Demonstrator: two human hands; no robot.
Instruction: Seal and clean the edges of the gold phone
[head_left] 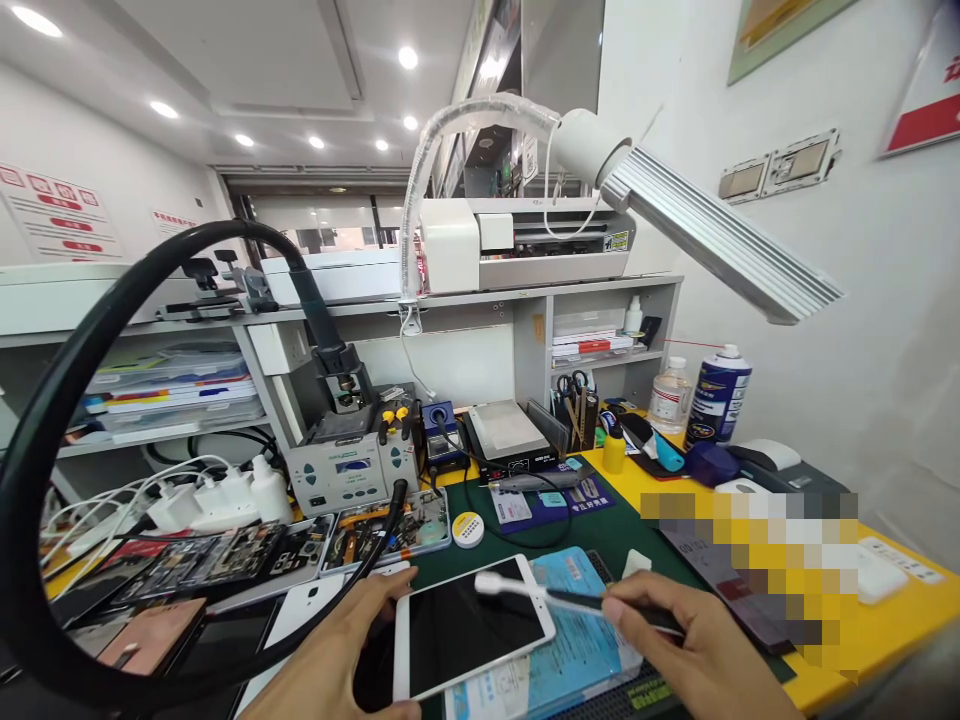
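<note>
A white-framed tablet (472,630) with a dark screen lies tilted on a blue printed packet (577,610). My left hand (345,650) is at its left edge, thumb and fingers spread around that side. Pinched in my right hand (690,640) is a brush-like tool (574,598) with a black handle and a white shaft. Its white head is over the upper right part of the screen; whether it touches the glass is unclear. A small white piece (637,564) lies just above my right hand.
A black hose (97,320) arches across the left side. Opened phone parts (217,560) and a parts tray (427,525) lie left. A soldering station (356,470) stands behind. A round tin (468,530), yellow bottle (613,450) and spray can (718,398) stand beyond the tablet.
</note>
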